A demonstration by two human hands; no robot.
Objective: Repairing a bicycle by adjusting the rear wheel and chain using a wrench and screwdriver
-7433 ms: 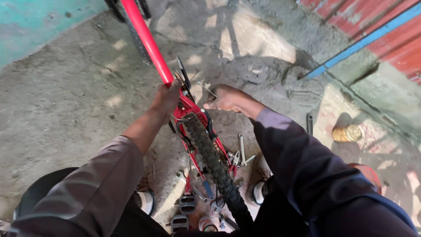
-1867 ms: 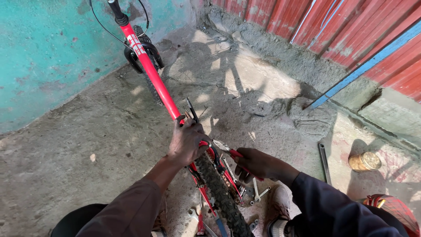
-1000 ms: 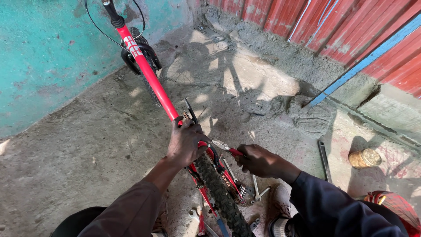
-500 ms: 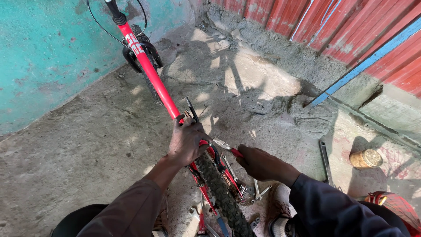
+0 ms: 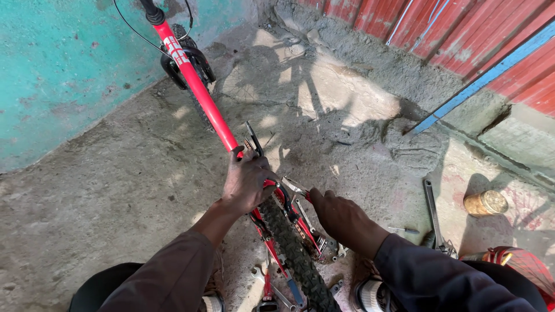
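A red bicycle frame runs from the top left down toward me, its knobby black rear tyre between my arms. My left hand is closed over the frame just in front of the tyre. My right hand is closed around a metal tool beside the wheel, near the red stay and the sprockets. A black pedal crank sticks up just beyond my left hand.
Rough concrete floor with a teal wall on the left and a red corrugated wall at the top right. A long wrench and a small round tin lie at the right. A small spanner lies near my feet.
Over the last two seconds both hands have stayed in place on the frame and by the wheel; only the camera view has shifted slightly.
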